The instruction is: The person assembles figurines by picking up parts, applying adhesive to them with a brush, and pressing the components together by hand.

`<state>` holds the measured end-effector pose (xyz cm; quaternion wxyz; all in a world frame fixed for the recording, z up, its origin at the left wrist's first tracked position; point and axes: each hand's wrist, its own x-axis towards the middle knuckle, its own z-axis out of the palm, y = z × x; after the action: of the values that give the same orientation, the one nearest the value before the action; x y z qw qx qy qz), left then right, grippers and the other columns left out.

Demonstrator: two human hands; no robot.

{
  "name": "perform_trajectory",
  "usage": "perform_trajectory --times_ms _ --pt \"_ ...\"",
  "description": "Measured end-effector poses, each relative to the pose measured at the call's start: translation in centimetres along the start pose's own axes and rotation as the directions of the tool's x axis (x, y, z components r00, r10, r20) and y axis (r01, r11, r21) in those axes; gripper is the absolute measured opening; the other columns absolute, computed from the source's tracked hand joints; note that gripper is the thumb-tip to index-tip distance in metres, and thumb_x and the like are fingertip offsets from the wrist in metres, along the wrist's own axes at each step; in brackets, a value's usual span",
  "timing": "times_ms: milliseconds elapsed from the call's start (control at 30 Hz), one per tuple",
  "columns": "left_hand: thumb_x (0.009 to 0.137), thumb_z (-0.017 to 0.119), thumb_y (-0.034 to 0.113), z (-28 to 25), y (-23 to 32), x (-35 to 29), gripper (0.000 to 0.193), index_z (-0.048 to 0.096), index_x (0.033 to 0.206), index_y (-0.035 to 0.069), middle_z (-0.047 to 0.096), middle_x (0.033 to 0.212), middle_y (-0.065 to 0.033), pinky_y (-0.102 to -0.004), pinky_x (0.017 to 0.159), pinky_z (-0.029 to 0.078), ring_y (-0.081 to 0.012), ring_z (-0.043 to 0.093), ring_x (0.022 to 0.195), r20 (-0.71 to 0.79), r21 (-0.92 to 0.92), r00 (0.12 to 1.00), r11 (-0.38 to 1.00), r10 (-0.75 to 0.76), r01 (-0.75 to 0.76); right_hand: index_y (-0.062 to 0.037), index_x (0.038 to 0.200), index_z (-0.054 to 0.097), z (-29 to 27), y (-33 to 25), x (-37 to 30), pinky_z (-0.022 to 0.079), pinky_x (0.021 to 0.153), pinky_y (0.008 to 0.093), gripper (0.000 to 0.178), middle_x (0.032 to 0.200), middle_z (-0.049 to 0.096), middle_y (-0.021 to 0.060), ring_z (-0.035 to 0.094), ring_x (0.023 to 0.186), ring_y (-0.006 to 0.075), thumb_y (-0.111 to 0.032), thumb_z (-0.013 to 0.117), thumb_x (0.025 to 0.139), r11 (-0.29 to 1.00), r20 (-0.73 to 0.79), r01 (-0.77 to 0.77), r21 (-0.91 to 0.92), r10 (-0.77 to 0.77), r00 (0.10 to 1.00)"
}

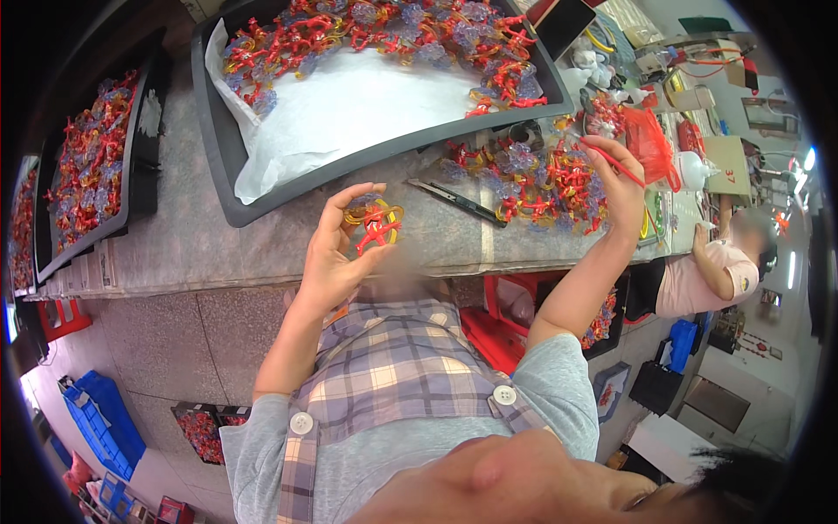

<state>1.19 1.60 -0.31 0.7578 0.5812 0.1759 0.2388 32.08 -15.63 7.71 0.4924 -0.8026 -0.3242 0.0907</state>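
My left hand [336, 253] pinches a small red toy figurine [377, 229] with a yellow ring part, held up over the table's near edge. In my right hand [618, 188], raised at the right above a pile of figurines [546, 179], is a slim red stick-like tool [611, 161]; its tip is too small to make out. The pile mixes red, yellow and clear purple parts. Between my hands a black utility knife [458, 202] lies on the table, touching neither hand.
A large black tray [384, 153] lined with white sheet holds many figurines along its far side. Another full tray [131, 188] stands at the left. Bottles, a red plastic bag [646, 144] and a cardboard box [726, 164] crowd the right. A co-worker [707, 279] sits farther right.
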Motion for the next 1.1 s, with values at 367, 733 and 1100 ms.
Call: perform_trajectory --times_ms 367,733,1100 --pt "0.07 0.071 -0.001 0.5 0.6 -0.2 0.063 0.038 0.123 0.004 0.05 0.122 -0.0105 -0.0299 0.092 0.042 -0.0171 0.051 0.108 -0.038 0.042 0.999 0.999 0.013 -0.011 -0.0062 0.09 0.065 3.3 2.0 3.3 0.046 0.068 0.0411 0.034 0.078 0.064 0.0154 0.062 0.078 0.0331 -0.037 0.054 0.084 0.551 0.126 0.091 -0.829 0.027 0.992" --pt "0.067 0.076 0.01 0.6 0.2 -0.3 0.06 0.045 0.118 0.005 0.056 0.112 -0.0102 -0.0325 0.09 0.044 -0.0221 0.056 0.103 -0.114 0.233 0.993 0.973 0.031 -0.004 -0.0014 0.076 0.062 12.5 -8.4 -9.5 0.045 0.058 0.0302 0.01 0.074 0.063 0.0094 0.06 0.066 0.0224 -0.011 0.062 0.078 0.876 0.256 0.447 0.179 -0.48 0.839" --pt "0.068 0.074 0.003 1.0 0.3 -0.6 0.062 0.04 0.119 0.005 0.051 0.121 -0.0096 -0.0311 0.092 0.042 -0.019 0.052 0.107 -0.041 0.479 0.981 0.865 0.189 -0.146 -0.0023 0.071 0.059 14.9 -6.6 -10.6 0.043 0.052 0.0315 0.007 0.066 0.06 0.0096 0.056 0.056 0.0236 -0.002 0.064 0.076 0.86 0.145 0.484 0.165 -0.506 0.85"
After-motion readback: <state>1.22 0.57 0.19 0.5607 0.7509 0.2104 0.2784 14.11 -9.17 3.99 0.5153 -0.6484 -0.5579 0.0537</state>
